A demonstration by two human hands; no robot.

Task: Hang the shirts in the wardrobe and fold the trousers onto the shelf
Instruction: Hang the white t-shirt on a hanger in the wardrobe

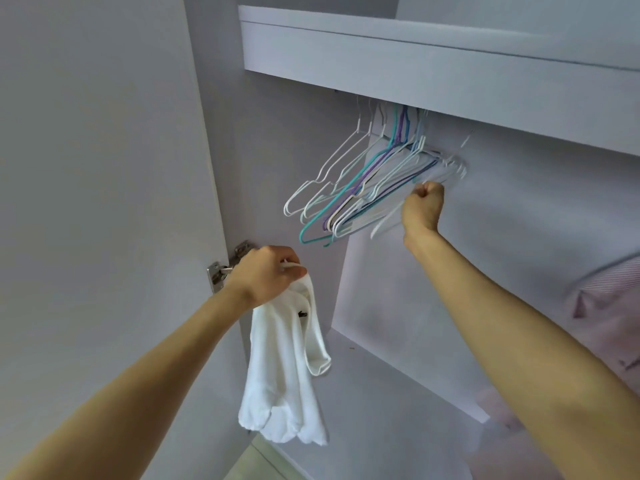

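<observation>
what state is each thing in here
white shirt: hanging limp, held by left hand
hangers: bunched, hooks up under the shelf, swung askew
white hanger: gripped by right hand
wardrobe door: open
striped shirt: hanging at right

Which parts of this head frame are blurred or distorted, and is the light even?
Head view: motion blur smears the white hanger at the right hand; the left hand and its white shirt are sharp; wide-angle distortion bows the shelf edge; light is soft and even, no glare; the pink shirt at far right looks soft.
</observation>
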